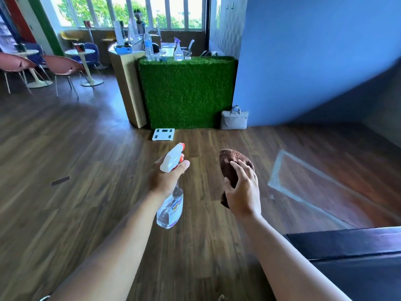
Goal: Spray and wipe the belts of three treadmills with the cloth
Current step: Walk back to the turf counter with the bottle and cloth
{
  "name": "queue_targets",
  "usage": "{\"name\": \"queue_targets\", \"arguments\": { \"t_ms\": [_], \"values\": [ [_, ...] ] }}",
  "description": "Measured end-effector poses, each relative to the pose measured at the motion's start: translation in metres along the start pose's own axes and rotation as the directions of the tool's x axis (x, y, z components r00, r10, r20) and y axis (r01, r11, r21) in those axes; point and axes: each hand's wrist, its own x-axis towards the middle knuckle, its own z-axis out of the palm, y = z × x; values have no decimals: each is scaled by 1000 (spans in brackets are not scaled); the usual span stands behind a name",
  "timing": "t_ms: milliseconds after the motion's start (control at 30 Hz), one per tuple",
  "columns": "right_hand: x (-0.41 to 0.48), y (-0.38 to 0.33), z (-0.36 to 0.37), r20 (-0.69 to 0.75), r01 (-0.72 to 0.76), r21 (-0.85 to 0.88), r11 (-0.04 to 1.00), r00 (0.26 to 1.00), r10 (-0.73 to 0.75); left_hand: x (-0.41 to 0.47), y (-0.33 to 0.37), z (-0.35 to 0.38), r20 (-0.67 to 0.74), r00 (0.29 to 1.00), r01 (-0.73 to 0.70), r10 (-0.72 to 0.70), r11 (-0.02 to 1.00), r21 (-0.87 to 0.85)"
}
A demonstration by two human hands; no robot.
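My left hand (166,178) grips a clear spray bottle (171,205) by its neck; the white trigger head with an orange nozzle points away from me. My right hand (243,192) holds a bunched brown cloth (230,164), fingers wrapped over it. Both hands are held out above the wooden floor. A dark, flat edge (347,250) at the lower right could be part of a treadmill; I cannot tell for sure.
A counter faced with green artificial grass (186,92) stands ahead, with bottles on top. A white bathroom scale (163,134) and a grey bag (234,119) sit on the floor at its foot. Chairs and round tables (63,66) are at the far left. A blue wall (314,61) rises on the right.
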Motion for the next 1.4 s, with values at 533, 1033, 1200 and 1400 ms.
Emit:
{"name": "queue_targets", "arguments": {
  "t_ms": [533,1033,1200,1400],
  "values": [
    [304,96,58,-9,50,-22,999,999,-50,292,-7,151,-36,999,-14,13,1000,-24],
    [515,121,171,-72,-34,-58,998,997,30,553,-47,198,119,993,2,-5,1000,21],
    [584,122,209,-93,-40,-50,998,995,36,633,-48,210,160,987,-24,18,999,35],
    [670,134,250,-94,-35,-50,998,995,30,726,-55,228,161,986,-44,38,998,38]
  ]
}}
